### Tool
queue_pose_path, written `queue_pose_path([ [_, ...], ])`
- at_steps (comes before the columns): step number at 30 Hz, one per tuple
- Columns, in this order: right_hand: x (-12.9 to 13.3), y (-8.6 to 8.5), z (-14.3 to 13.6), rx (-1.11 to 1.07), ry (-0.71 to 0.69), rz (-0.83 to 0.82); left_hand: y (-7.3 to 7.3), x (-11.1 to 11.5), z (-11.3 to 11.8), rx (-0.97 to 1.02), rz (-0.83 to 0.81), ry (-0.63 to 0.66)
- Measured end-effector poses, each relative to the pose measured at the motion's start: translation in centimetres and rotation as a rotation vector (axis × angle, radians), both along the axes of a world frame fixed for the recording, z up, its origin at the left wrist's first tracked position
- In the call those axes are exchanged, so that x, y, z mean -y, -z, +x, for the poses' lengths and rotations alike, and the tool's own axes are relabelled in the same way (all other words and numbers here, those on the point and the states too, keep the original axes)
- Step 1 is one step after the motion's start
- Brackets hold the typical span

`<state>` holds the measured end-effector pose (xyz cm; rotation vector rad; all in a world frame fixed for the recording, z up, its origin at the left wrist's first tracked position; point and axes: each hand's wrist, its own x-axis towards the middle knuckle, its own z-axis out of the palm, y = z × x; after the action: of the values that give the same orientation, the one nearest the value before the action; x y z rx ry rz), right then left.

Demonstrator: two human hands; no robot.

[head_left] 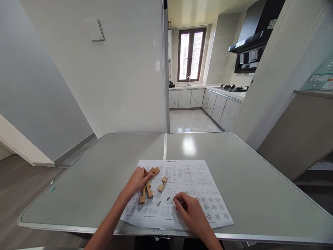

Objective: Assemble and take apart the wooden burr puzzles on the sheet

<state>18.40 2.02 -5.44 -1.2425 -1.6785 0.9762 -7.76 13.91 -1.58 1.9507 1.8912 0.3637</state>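
Note:
A printed instruction sheet (192, 180) lies flat near the front edge of a grey folding table (104, 173). Several notched wooden puzzle bars rest on its left half. My left hand (136, 180) lies over the cluster of wooden bars (148, 189), fingers touching the topmost bar (155, 171). One short wooden bar (162, 184) lies apart, just right of the cluster. My right hand (191, 210) rests on the sheet with curled fingers, fingertips pressing the paper, nothing visibly in it.
The table's metal rim (78, 227) runs along the front; a centre seam (164, 146) splits the top. Beyond stands a white wall (117, 80) with a switch box (95, 30), and an open kitchen (192, 100) with cabinets, sink and hob.

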Motion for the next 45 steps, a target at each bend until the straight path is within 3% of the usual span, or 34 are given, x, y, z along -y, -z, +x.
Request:
queue_pose_path([
  [10,-0.2,0.1,-0.1,-0.004,-0.006,-0.016,-0.6,-0.1,0.4,0.003,0.02,0.006],
  [15,-0.2,-0.1,0.0,-0.017,-0.007,-0.027,-2.2,-0.3,1.2,0.041,0.082,-0.01],
  [21,-0.3,0.0,0.1,-0.212,0.055,-0.109,-5.4,2.9,5.5,0.211,0.105,0.066],
  [24,-0.3,0.2,0.1,-0.398,0.123,-0.148,-5.9,5.6,8.6,0.385,-0.033,0.189],
  [26,-0.3,0.3,0.2,-0.487,0.168,-0.173,-5.6,7.0,10.3,0.451,-0.138,0.273],
  [29,-0.4,0.4,0.2,-0.582,0.26,-0.202,-4.3,8.3,12.0,0.47,-0.113,0.349],
  [34,-0.8,0.7,0.5,-0.637,0.327,-0.213,-2.3,8.4,13.4,0.516,-0.142,0.33],
  [40,-1.1,0.7,1.0,-0.581,0.445,-0.097,-1.2,7.4,13.9,0.59,-0.139,0.335],
  [45,-1.1,1.0,1.1,-0.605,0.459,-0.166,0.3,6.2,12.7,0.673,-0.075,0.33],
])
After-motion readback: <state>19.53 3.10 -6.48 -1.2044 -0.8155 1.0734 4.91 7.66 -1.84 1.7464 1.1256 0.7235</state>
